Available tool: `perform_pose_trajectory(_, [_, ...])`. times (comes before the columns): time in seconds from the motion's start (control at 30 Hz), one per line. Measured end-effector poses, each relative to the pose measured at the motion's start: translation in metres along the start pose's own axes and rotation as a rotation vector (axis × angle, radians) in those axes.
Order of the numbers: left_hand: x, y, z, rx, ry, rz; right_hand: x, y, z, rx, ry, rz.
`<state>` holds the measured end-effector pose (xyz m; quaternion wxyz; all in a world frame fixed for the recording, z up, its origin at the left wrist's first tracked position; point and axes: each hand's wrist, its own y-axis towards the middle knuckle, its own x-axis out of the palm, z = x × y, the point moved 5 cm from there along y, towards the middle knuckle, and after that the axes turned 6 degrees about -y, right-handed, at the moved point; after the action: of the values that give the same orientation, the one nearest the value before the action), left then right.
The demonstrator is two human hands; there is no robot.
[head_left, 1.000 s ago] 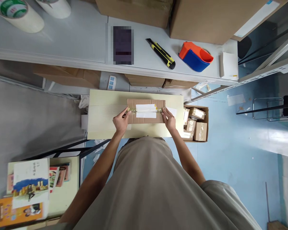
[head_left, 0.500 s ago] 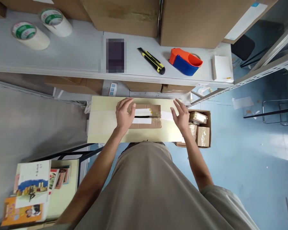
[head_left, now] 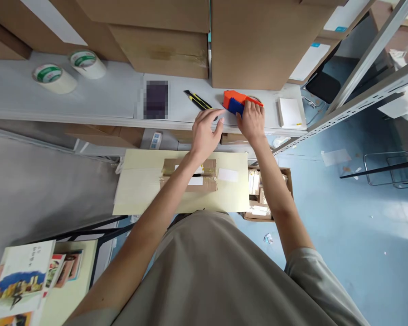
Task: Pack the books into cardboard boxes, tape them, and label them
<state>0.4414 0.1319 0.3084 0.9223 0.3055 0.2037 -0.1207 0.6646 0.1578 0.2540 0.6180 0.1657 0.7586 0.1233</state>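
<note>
My right hand (head_left: 252, 122) is on the shelf, its fingers wrapped over the right part of an orange and blue tape dispenser (head_left: 234, 100). Just left of it, my left hand (head_left: 204, 132) hangs at the shelf's front edge, thumb and fingers apart and holding nothing. It covers the handle end of a yellow and black utility knife (head_left: 194, 97). Below, a flat cardboard box (head_left: 209, 182) with white labels and a dark slit lies on the pale yellow table (head_left: 139, 181). My left forearm hides part of this box. A white slip (head_left: 228, 175) lies to its right.
On the grey shelf (head_left: 119, 102) stand two tape rolls (head_left: 59, 82) at left and a white pad (head_left: 290, 112) at right, with large cartons (head_left: 248, 45) behind. An open carton (head_left: 287, 179) of small boxes is right of the table. Books (head_left: 23, 280) lie at lower left.
Both hands have moved up from the table to the shelf. The right one has closed over the tape dispenser; the left has left the cardboard box. The view has shifted.
</note>
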Motion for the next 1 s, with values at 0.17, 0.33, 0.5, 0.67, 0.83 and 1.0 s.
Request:
perform_pose_trajectory(0.17, [-0.004, -0.013, 0.002, -0.047, -0.048, 0.011, 0.005, 0.000, 0.004, 0.039, 0.074, 0.052])
perform_pose_trajectory(0.33, [-0.020, -0.067, -0.004, -0.181, -0.235, 0.072, -0.025, -0.058, -0.022, 0.068, 0.344, 0.043])
perform_pose_trajectory(0.5, [-0.039, -0.149, -0.003, -0.378, -0.423, 0.090, -0.035, -0.151, -0.096, 0.183, 0.826, -0.125])
perform_pose_trajectory(0.67, [-0.073, -0.206, -0.006, -0.488, -0.469, 0.140, -0.012, -0.205, -0.164, 0.269, 1.023, -0.319])
perform_pose_trajectory(0.83, [-0.113, -0.235, -0.019, -0.517, -0.467, 0.175, -0.006, -0.215, -0.208, 0.248, 1.023, -0.417])
perform_pose_trajectory(1.0, [-0.143, -0.255, -0.034, -0.524, -0.515, 0.209, -0.004, -0.218, -0.250, 0.198, 0.984, -0.465])
